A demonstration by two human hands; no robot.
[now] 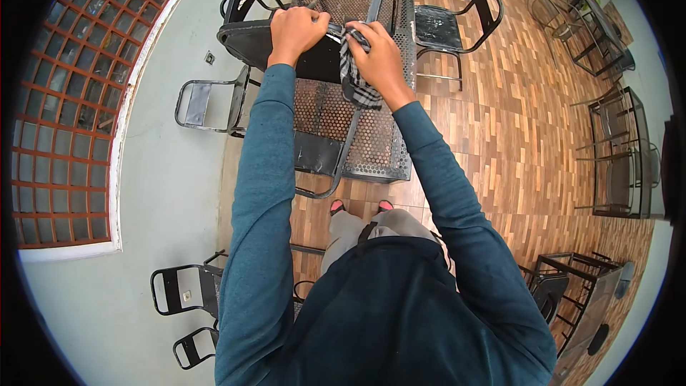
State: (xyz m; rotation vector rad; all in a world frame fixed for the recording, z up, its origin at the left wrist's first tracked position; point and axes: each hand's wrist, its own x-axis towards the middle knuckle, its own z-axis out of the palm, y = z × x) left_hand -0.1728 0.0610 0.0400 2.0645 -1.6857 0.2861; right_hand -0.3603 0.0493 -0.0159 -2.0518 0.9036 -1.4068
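A black metal chair lies upside down on a perforated metal table in front of me. My left hand grips the chair's frame near its seat edge. My right hand presses a checked black-and-white cloth against a metal bar of the chair; the cloth hangs down below my fingers. Both arms wear teal sleeves and reach out over the table.
More black metal chairs stand at the left, lower left and beyond the table. Other tables and chairs stand at the right on the wood-pattern floor. A red lattice window fills the left wall.
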